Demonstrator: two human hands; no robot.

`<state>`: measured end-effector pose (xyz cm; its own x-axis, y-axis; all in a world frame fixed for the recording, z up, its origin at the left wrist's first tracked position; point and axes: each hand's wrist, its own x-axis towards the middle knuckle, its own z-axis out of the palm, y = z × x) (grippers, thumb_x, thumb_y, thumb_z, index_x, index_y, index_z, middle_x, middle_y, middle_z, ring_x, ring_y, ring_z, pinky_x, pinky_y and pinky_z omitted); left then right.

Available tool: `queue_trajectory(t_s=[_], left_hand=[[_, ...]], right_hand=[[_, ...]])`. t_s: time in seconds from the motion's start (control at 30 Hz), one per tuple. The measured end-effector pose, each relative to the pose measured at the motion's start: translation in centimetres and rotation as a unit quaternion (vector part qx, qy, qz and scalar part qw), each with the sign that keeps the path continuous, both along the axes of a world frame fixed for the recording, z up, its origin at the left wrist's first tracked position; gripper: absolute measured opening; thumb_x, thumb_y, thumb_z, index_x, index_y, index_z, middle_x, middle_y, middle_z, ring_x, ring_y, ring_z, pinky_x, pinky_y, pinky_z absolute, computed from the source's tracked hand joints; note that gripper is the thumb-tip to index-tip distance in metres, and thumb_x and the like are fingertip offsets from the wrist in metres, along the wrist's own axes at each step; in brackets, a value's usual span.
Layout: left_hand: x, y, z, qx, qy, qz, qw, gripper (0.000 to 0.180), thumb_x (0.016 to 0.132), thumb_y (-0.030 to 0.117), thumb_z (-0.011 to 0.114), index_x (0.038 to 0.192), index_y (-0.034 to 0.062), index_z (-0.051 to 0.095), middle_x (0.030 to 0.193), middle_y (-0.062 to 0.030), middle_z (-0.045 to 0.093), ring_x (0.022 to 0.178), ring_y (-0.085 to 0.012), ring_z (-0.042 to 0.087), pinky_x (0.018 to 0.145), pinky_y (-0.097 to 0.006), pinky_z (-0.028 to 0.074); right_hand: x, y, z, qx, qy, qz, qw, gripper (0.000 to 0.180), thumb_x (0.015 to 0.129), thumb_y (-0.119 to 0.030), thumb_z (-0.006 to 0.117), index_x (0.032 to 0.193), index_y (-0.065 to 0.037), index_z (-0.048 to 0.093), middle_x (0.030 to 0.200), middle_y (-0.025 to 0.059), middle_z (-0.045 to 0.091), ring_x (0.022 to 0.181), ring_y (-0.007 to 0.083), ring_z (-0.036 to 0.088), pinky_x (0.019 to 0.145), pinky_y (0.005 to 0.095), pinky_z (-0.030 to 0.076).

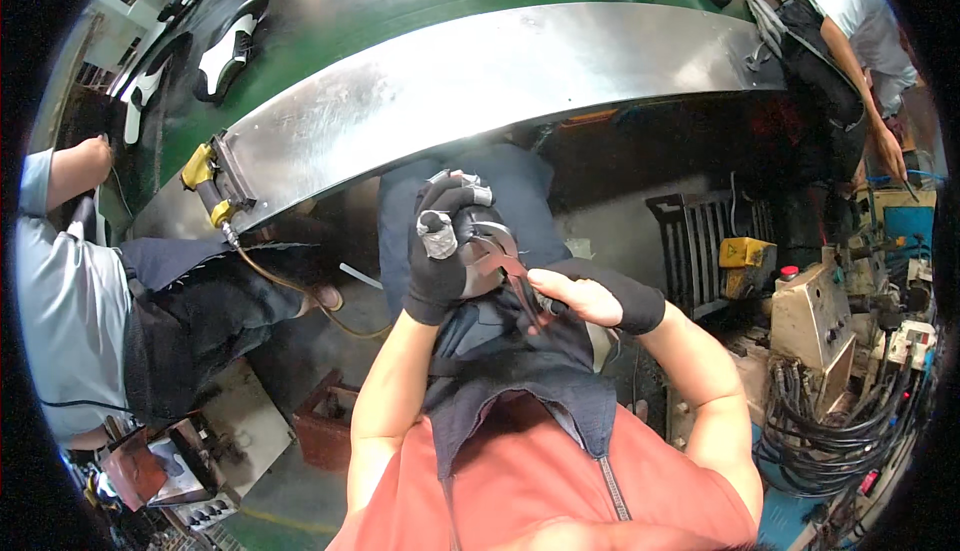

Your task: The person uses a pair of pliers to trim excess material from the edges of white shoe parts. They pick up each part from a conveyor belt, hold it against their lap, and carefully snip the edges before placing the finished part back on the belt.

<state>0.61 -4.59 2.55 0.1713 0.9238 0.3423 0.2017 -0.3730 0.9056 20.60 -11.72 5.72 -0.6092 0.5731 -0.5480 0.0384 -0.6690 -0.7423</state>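
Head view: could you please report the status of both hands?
Left gloved hand gripping dark workpiece. Right hand gripping pincers. Pincers' head over workpiece, contact unclear. Nothing visibly blocking.

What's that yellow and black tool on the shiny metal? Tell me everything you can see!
The tool looks like an air-powered nailer or stapler. It has a yellow head, dark grip, yellow butt and long black part alongside. It lies near the left end of the metal strip, at its edge. A yellowish-brown hose joins the butt and droops below. Nobody is holding it.
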Motion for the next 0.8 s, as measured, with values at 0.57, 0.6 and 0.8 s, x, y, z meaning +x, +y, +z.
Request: queue_trajectory(t_s=[0.57, 0.6, 0.8], left_hand=[[-1.1, 1.9, -4.3, 0.032, -0.071, 0.026, 0.997, 0.046, 0.095, 0.033, 0.038, 0.086, 0.0005, 0.069, 0.092, -0.0139, 0.067, 0.104, -0.0319, 0.058, 0.101, -0.044, 0.036], [-1.2, 2.0, -4.1, 0.031, -0.066, 0.019, 0.997, 0.046, 0.095, 0.034, 0.038, 0.086, 0.0006, 0.069, 0.094, -0.0142, 0.067, 0.105, -0.0317, 0.058, 0.101, -0.044, 0.035], [1.4, 0.9, -2.3, 0.053, -0.047, 0.022, 0.997, 0.037, 0.089, 0.028, 0.044, 0.087, 0.0, 0.069, 0.094, -0.0156, 0.067, 0.104, -0.0317, 0.059, 0.099, -0.042, 0.038]], right_hand=[[-6.1, -1.7, -7.8, 0.396, -0.173, -0.15, 0.889, 0.027, 0.098, -0.022, 0.043, 0.082, -0.002, 0.054, 0.069, 0.0083, 0.051, 0.061, 0.0182, 0.046, 0.06, 0.0353, 0.04], [-4.9, -1.0, -7.1, 0.382, -0.155, -0.117, 0.904, 0.028, 0.098, -0.023, 0.043, 0.082, -0.002, 0.054, 0.069, 0.0062, 0.051, 0.062, 0.0159, 0.045, 0.06, 0.0347, 0.04], [-1.1, 0.9, -1.9, 0.098, -0.023, -0.044, 0.994, 0.041, 0.1, -0.038, 0.039, 0.095, -0.004, 0.06, 0.072, 0.0051, 0.06, 0.066, 0.0162, 0.059, 0.063, 0.0294, 0.048]])
